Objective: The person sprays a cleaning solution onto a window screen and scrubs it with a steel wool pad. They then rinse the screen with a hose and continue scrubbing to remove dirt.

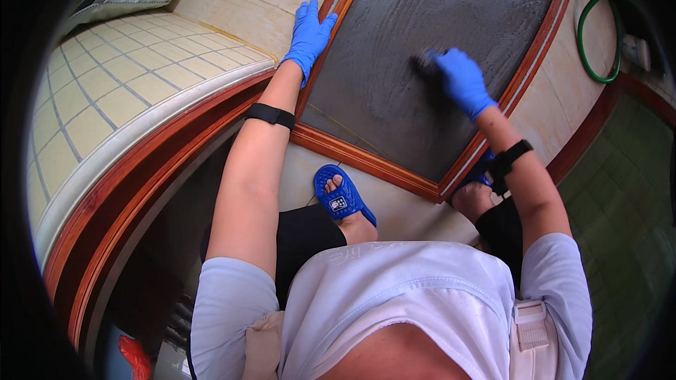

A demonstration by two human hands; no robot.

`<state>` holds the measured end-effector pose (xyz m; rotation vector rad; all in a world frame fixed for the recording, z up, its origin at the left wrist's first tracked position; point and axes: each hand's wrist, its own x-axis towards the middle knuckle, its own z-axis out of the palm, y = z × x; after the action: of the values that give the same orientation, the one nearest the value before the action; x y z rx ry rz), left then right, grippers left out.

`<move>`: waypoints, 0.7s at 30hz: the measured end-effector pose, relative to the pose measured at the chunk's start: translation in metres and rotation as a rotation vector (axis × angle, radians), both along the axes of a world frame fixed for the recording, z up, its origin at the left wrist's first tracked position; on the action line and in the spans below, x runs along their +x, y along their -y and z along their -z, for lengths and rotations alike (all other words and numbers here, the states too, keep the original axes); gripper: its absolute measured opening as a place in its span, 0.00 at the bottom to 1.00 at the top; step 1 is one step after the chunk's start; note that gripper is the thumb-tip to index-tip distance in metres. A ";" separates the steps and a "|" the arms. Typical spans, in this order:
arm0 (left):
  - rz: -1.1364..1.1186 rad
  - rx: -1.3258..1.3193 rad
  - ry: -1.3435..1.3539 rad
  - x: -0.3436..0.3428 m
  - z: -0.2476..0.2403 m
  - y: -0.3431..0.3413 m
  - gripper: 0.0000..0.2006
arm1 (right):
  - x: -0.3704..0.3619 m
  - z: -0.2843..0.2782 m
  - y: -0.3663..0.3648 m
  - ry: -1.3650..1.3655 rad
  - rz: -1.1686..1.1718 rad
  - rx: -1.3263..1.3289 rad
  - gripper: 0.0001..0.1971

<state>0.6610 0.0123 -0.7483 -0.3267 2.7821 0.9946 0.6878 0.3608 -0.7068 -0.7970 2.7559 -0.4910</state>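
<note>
A framed screen panel with wet, soapy-looking grey mesh lies in front of me inside a reddish-brown wooden frame. My left hand, in a blue glove, rests on the panel's left frame edge with its fingers stretched out. In its blue glove, my right hand is closed around a dark scrubbing brush over the middle of the mesh. Motion blurs the brush, and the hand hides part of it. Streaks and suds mark the mesh's upper part.
A tiled ledge with a wooden rim curves along the left. A green hose loops at the upper right, near a white container. My blue slipper stands just below the frame. A red plastic item sits at the lower left.
</note>
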 end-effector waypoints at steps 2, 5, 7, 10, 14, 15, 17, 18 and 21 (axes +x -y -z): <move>-0.083 -0.113 0.119 0.010 -0.006 -0.002 0.28 | -0.086 0.004 -0.015 -0.112 0.299 0.077 0.12; -0.185 -0.047 0.286 0.028 -0.026 -0.006 0.19 | -0.116 0.008 0.041 -0.130 0.403 0.147 0.12; -0.282 0.240 0.247 0.033 -0.025 0.000 0.19 | -0.073 0.004 0.108 -0.178 0.302 0.073 0.09; -0.368 0.544 0.223 0.040 -0.025 0.013 0.19 | 0.056 -0.024 0.173 0.025 -0.124 -0.139 0.08; -0.279 0.475 0.214 0.039 -0.014 0.021 0.20 | 0.093 -0.019 0.156 0.154 -0.581 -0.072 0.08; -0.245 0.403 0.220 0.045 -0.015 0.024 0.20 | 0.060 -0.008 0.142 0.036 -0.498 -0.151 0.11; -0.176 0.270 0.267 0.051 -0.020 0.028 0.23 | -0.036 0.001 0.112 -0.134 -0.208 -0.105 0.14; -0.133 0.206 0.285 0.050 -0.021 0.028 0.25 | -0.086 0.012 0.090 -0.276 -0.055 -0.115 0.13; -0.228 0.429 0.227 0.070 -0.017 0.029 0.30 | -0.168 0.001 0.069 -0.172 0.317 0.208 0.12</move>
<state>0.7308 -0.0167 -0.7317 -0.6529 2.2900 1.4661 0.5194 0.2916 -0.7079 -0.3715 3.0452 -0.1899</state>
